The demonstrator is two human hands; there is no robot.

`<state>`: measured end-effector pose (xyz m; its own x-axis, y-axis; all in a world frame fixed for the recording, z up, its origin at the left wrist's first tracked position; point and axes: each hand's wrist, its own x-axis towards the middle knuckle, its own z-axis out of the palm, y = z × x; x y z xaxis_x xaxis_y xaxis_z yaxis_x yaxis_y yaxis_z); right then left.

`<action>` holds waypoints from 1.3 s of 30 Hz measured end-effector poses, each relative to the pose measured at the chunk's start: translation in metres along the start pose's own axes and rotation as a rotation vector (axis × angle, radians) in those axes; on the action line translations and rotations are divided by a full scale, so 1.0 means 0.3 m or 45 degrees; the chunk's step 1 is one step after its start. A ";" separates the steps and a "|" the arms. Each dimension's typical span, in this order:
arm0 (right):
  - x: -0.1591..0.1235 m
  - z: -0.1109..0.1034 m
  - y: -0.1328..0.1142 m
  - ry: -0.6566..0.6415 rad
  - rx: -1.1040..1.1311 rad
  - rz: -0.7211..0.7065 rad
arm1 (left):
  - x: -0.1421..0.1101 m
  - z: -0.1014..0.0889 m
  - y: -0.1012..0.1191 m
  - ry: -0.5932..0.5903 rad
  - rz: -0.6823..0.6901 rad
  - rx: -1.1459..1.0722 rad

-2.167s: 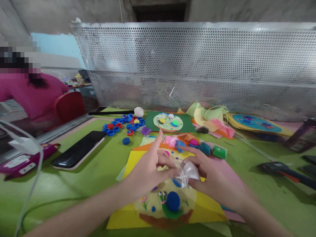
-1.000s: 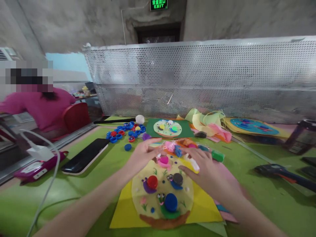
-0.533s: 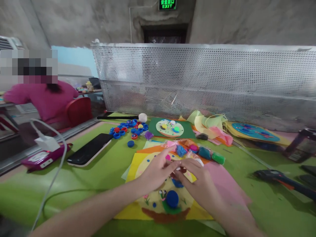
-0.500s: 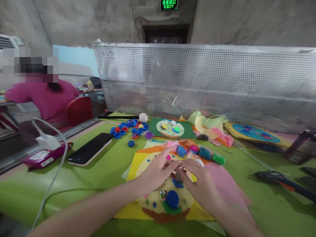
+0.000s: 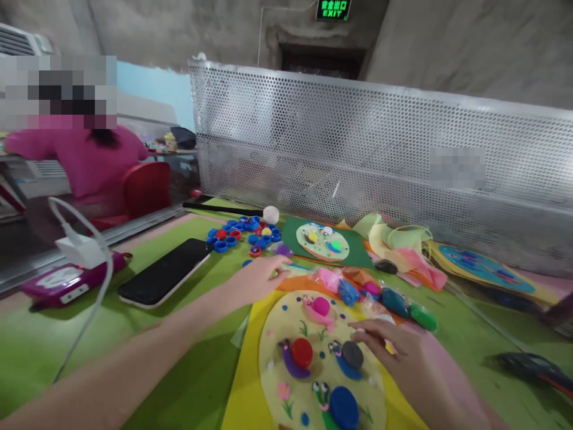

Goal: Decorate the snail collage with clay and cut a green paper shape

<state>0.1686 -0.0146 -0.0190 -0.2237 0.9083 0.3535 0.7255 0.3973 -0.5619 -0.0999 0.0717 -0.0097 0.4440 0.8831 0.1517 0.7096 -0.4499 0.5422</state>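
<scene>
Clock centre: hours are read from the middle of the cream disc (image 5: 286, 325), with 12 away from the person
Cream disc: lies on a yellow sheet (image 5: 248, 376) on the green worktop (image 5: 197, 379), its lower edge cut off by the view
Snails on the disc: pink snail (image 5: 320, 310) at 12 o'clock, grey-capped snail (image 5: 352, 356) at 3, blue-capped snail (image 5: 343, 407) at 5, red-capped snail (image 5: 301, 354) at 9
Flower: pink flower (image 5: 283, 392) with green leaves at 8 o'clock
Left hand (image 5: 257, 279): at 11 o'clock, beyond the disc, fingers stretched out, thumb a little apart from them, nothing seen between; the fingertips are near a purple lump (image 5: 283, 251)
Right hand (image 5: 407, 355): at 3 o'clock, over the disc's edge, fingers half bent, tips close to the thumb; cannot tell whether it has hold of anything or touches the disc
Wrapped lumps: at 1 o'clock a row holds a pink lump (image 5: 329, 279), a blue lump (image 5: 348, 292), a teal lump (image 5: 394, 302) and a green lump (image 5: 423, 317)
Bottle caps: heap of mostly blue caps (image 5: 221, 245) at 11 o'clock
Finished-looking pieces: green card (image 5: 290, 236) with a small decorated disc at 12, blue oval (image 5: 487, 269) at 2
Phone (image 5: 165, 272): at 10 o'clock, screen dark
Power strip (image 5: 74, 286): between 9 and 10, a white plug (image 5: 80, 249) in it
Co-worker: person in a pink top (image 5: 101, 161) at 10 o'clock, back turned, on a red chair (image 5: 147, 191)
Background: perforated panel (image 5: 313, 131) stands at 12 behind the worktop
</scene>
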 end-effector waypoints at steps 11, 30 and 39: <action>0.078 0.087 -0.056 -0.115 -0.118 -0.142 | -0.008 -0.010 -0.059 -0.316 -0.018 0.336; 0.233 0.258 -0.178 -0.489 -0.797 -1.077 | -0.001 -0.007 -0.079 -0.577 -0.283 0.455; 0.232 0.162 -0.199 -0.801 -0.491 -0.721 | -0.001 0.007 -0.080 -0.589 -0.294 0.477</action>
<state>0.0780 0.0312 0.0029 -0.8402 0.5411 -0.0348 0.5416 0.8344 -0.1024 -0.1159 0.0820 -0.0244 0.3876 0.8517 -0.3527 0.9213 -0.3447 0.1800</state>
